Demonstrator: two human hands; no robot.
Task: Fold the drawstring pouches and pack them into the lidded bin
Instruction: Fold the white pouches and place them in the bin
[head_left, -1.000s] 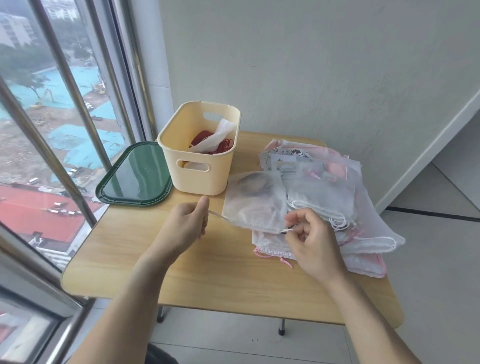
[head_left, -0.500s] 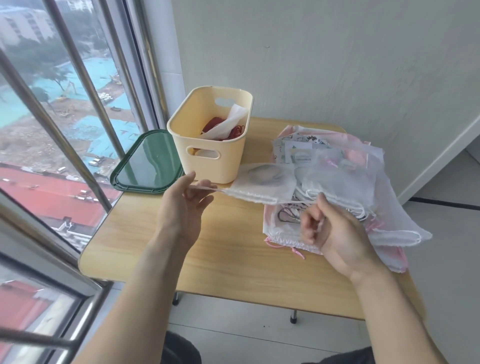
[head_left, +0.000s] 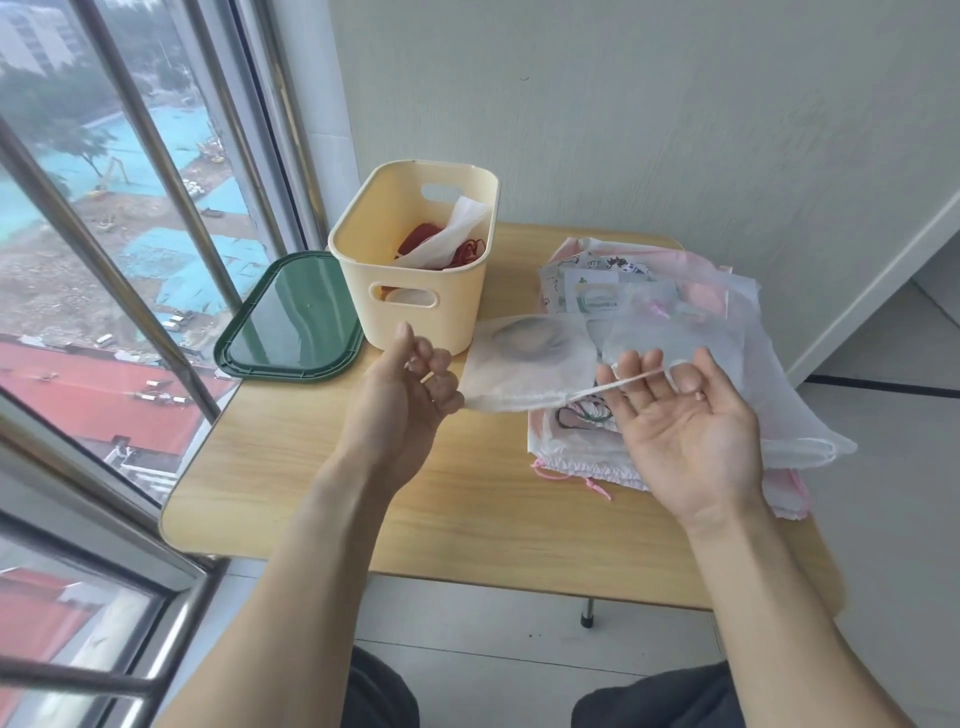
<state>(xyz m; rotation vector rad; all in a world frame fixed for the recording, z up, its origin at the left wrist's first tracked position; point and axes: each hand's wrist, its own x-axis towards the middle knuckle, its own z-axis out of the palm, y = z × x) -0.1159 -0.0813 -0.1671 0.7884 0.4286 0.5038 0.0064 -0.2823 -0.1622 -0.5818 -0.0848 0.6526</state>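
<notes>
From the head view, the left hand (head_left: 410, 384) has its fingers (head_left: 441, 387) curled, pinching one end of a thin white drawstring (head_left: 618, 383) of a small translucent white mesh pouch (head_left: 524, 364). The right hand (head_left: 685, 426) lies palm up, fingers straight and relaxed, with the cord draped across them; it grips nothing. The pouch hangs between the hands, above the pale wooden counter (head_left: 322, 483) and partly over the heap of white and pink drawstring pouches (head_left: 691, 332) lying on the counter's right side. The cream plastic bin (head_left: 415, 260) stands just behind the left hand with red and white items already inside, and its dark green lid (head_left: 291, 317) lies flat beside it, to the left.

The step in hand looks like tidying the cord before folding. It would go best by drawing the string snug, laying the pouch flat on bare counter, tucking the cord inside the fold, then creasing evenly so it slips into the bin without snagging.
</notes>
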